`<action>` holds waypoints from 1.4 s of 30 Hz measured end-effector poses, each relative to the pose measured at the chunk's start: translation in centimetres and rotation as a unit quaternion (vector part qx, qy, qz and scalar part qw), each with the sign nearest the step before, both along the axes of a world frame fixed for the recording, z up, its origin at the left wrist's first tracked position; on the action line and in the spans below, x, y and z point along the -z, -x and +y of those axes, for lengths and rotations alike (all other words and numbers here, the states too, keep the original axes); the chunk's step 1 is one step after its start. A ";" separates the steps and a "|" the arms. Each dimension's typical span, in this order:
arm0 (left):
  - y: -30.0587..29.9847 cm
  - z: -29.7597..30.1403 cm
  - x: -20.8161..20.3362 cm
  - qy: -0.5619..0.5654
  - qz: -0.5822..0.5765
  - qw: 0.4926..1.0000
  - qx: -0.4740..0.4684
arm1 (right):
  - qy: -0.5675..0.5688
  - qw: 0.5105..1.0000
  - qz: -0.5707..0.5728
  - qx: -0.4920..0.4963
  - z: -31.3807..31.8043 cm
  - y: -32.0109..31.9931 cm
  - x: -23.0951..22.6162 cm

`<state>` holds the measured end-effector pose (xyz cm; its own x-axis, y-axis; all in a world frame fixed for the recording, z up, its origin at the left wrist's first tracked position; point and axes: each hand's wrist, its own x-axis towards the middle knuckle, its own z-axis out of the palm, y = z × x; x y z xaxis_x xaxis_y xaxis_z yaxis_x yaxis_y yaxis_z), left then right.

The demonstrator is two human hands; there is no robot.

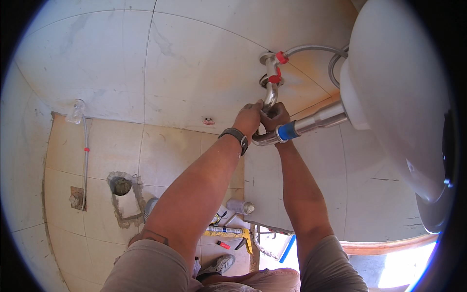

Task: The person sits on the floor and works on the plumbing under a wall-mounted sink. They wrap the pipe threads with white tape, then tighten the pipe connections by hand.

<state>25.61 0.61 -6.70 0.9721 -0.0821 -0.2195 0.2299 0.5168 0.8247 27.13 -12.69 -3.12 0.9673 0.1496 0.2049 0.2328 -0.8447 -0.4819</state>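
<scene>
Under the white sink (pixel 389 73), a curved chrome drain pipe (pixel 270 96) runs out of the wall and bends down to my hands. My left hand (pixel 249 118), with a dark watch at the wrist, is closed around the pipe from its left side. On the other side my right hand (pixel 276 118) has its fingers curled on the same pipe; part of the grip is hidden. Just below the hands, the lower bend (pixel 265 140) meets a blue collar (pixel 287 131) and a straight metal tailpiece (pixel 321 120) leading to the sink.
A valve with a red handle (pixel 275 75) sits above the pipe, joined to a braided hose (pixel 314 47). A yellow caulking gun (pixel 226 231), a spray can (pixel 241 207) and a red lighter-like piece (pixel 223 245) lie on the floor. At left are a floor hole (pixel 120 186) and a thin hose (pixel 86 160).
</scene>
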 end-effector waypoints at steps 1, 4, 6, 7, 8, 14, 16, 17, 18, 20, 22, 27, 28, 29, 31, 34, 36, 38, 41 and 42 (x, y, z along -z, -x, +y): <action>0.0 0.0 0.1 0.005 0.007 1.000 0.005 | 0.001 1.000 -0.010 -0.017 -0.1 0.0 -0.2; -0.1 0.5 0.6 -0.098 -0.050 0.994 0.008 | -0.236 0.956 0.103 -0.139 -0.9 0.1 -1.1; -0.3 0.6 0.9 -0.330 -0.169 0.929 0.009 | -0.253 0.950 0.135 -0.124 -1.1 0.1 -1.2; -0.4 0.5 0.9 -0.237 -0.142 0.961 0.005 | -0.262 0.948 0.152 -0.094 -1.0 0.0 -1.2; -0.4 0.4 0.9 -0.155 -0.094 0.983 0.011 | -0.193 0.972 0.099 -0.086 -0.8 0.0 -1.1; -0.4 0.2 0.2 0.046 0.046 0.997 0.031 | -0.112 0.993 0.042 -0.024 0.2 0.3 -0.7; -0.3 0.4 0.1 0.027 0.030 0.998 0.041 | -0.274 0.947 0.119 -0.117 -0.2 0.5 -1.1; -0.3 0.5 0.1 0.008 0.015 0.999 0.049 | -0.266 0.951 0.119 -0.107 -0.3 0.5 -1.2; -0.4 0.4 0.1 -0.011 0.001 0.998 0.058 | -0.252 0.954 0.124 -0.103 -0.3 0.4 -1.2; -0.5 0.2 0.1 0.027 0.046 0.998 0.041 | -0.166 0.982 0.070 -0.064 -0.2 0.2 -1.0; -0.7 0.0 0.1 0.048 0.068 0.996 0.032 | -0.016 0.999 -0.029 0.001 0.4 -0.1 -0.3; -0.7 0.4 0.4 0.003 0.024 0.998 0.064 | -0.161 0.981 0.093 -0.062 -0.6 -0.3 -0.9; -0.6 0.5 0.4 -0.067 -0.020 0.996 0.058 | -0.238 0.959 0.124 -0.087 -0.8 -0.3 -1.0; -0.5 0.5 0.4 -0.142 -0.062 0.987 0.049 | -0.241 0.957 0.126 -0.100 -0.9 -0.2 -1.0; -0.5 0.4 0.4 -0.139 -0.044 0.989 0.040 | -0.240 0.961 0.117 -0.075 -0.7 -0.1 -0.9; -0.9 -0.3 0.3 0.021 0.076 0.997 0.028 | -0.051 0.999 -0.002 0.003 0.4 -0.1 -0.1; -1.0 -0.5 0.4 0.034 0.070 0.997 0.013 | -0.066 0.998 0.013 -0.019 0.5 -0.4 -0.2; -0.9 -0.4 0.4 -0.004 0.033 0.999 0.025 | -0.127 0.988 0.065 -0.060 0.0 -0.7 -0.7; -0.5 0.1 -0.1 0.013 0.057 0.997 0.042 | -0.214 0.962 0.122 -0.117 -1.1 -0.8 -1.2; -0.4 0.3 -0.3 0.032 0.078 0.995 0.049 | -0.203 0.966 0.101 -0.125 -1.2 -0.7 -1.1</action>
<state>25.97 0.88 -6.37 0.9132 -0.1931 -0.3588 0.4045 0.5352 0.7416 27.85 -13.94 -1.97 0.9379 0.3302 0.1061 0.2706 -0.5056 -0.8192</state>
